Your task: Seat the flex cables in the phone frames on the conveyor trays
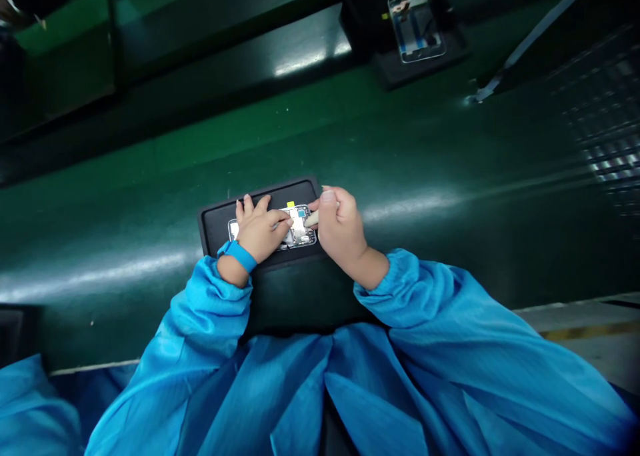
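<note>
Left hand (257, 229) flat on phone frame (300, 228) in black tray (215, 223), fingers spread, gripping nothing. Right hand (340, 226) pinches pale tool (311, 220), tip touching frame.

The green desk (400, 143) looked glossy and smooth; the black tray (215, 223) matt plastic; the blue sleeves (450, 349) sheeny cloth.

Words on the phone frame (299, 226): none can be read.
Words on the far phone frame (416, 25): too small to read.

Green belt (150, 196) w/ 2 black trays: near (215, 223), far (425, 66).
</note>
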Demonstrator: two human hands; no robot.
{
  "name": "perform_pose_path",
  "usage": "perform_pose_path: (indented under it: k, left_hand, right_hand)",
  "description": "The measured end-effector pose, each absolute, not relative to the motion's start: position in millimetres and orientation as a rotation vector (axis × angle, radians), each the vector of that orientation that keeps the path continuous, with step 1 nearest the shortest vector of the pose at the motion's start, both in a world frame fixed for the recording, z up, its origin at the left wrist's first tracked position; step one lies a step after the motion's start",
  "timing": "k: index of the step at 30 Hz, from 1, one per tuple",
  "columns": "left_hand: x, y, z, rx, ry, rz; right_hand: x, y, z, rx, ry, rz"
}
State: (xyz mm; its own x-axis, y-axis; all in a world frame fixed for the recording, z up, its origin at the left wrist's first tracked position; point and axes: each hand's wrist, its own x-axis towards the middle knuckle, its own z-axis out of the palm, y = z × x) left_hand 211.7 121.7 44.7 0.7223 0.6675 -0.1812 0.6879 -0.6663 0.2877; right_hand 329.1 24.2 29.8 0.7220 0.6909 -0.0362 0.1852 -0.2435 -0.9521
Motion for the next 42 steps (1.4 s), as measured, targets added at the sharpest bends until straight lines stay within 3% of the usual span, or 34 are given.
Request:
perform_pose_path:
  k: [14, 22, 36, 42]
  left_hand:
    - [203.3, 122.0, 41.1, 2.636, 0.941, -0.046]
    - [196.6, 112.4, 27.8, 2.901, 0.784, 0.095]
    - [197.6, 110.1, 25.7, 2.848, 0.771, 0.053]
    - [199.6, 116.5, 30.2, 2.724, 0.831, -0.053]
  right_hand:
    - [327.3, 31.4, 36.9, -1.831, -0.768, 0.523]
    - [316.6, 39.0, 32.3, -1.767, -0.807, 0.300]
    - [314.9, 38.8, 25.6, -1.709, -1.311, -0.029]
    - [311.2, 54.4, 31.5, -1.798, -1.764, 0.117]
